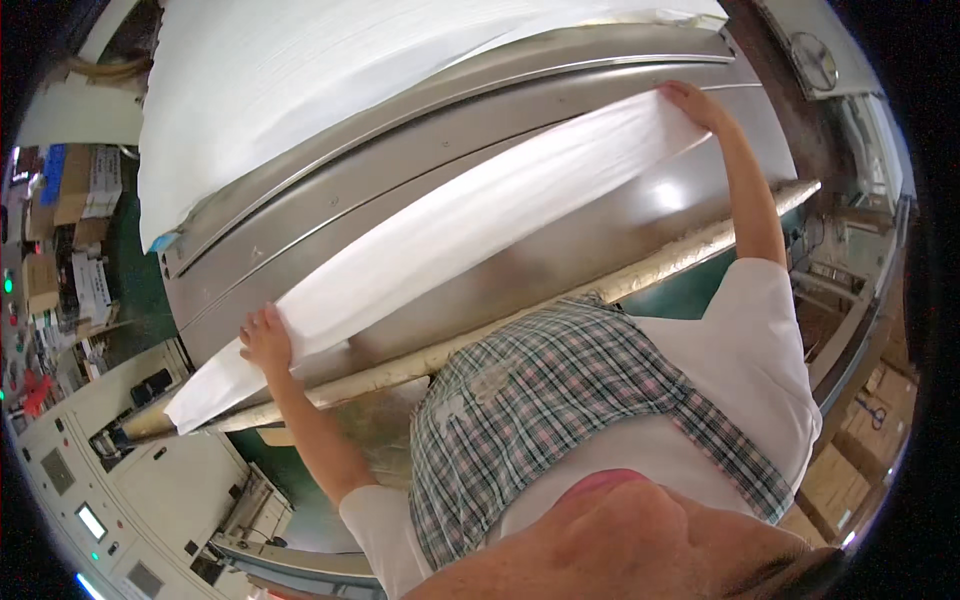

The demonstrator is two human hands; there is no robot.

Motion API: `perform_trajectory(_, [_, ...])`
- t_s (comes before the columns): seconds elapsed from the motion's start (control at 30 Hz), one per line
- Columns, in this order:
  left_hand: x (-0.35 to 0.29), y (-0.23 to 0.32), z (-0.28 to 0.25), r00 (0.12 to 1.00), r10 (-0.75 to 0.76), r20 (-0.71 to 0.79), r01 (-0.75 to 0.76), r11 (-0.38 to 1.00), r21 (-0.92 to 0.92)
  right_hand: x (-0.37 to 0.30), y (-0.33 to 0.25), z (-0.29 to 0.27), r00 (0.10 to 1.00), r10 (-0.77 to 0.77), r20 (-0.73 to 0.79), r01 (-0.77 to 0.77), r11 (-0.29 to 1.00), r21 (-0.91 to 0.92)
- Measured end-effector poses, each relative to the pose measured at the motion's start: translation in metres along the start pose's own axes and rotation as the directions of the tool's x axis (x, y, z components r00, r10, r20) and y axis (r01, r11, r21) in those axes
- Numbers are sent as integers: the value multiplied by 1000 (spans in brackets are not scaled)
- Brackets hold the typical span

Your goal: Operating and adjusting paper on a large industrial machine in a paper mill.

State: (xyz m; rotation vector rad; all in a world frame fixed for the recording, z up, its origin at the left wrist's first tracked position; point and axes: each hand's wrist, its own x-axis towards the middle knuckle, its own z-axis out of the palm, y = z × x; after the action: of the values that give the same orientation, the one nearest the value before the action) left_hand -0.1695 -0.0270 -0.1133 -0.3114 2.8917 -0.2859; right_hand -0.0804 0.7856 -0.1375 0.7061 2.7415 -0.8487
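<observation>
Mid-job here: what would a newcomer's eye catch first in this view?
Most likely the long white strip slanting across the metal surface mid-view, with the left hand on it at lower left and the right hand at its upper-right end. Next, the broad white sheet across the top, and the plaid apron at lower centre.

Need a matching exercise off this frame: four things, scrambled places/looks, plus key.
Things
1. Left hand
2. Right hand
3. Apron
4. Table

Places and looks
A. Plaid, worn over a white top
B. At the right end of the white sheet
C. Grey, shiny metal, under the sheet
D. On the sheet, a little in from its left end

Pairs: 1-D, 2-B, 3-A, 4-C
</observation>
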Motion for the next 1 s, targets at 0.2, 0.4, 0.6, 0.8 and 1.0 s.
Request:
perform_trajectory(0.2, [-23,-64,18,906,134,-401,-229,953,-197,-45,-55,40,837,-377,396,340,926,163])
perform_trajectory(0.4, [-95,-11,9,866,228,-444,-359,902,-238,-90,-186,102,516,-552,655,407,831,380])
perform_trajectory(0.6, [-105,-14,2,870,149,-470,-313,903,-293,-120,-293,192,385,-627,677,501,758,417])
perform_trajectory(0.8, [-102,-22,11,839,175,-515,-377,869,-320,-145,-373,258,414,-653,634,562,732,386])
perform_trajectory(1.0, [-101,-25,1,773,233,-590,-524,759,-387,-155,-434,338,470,-735,488,654,662,367])
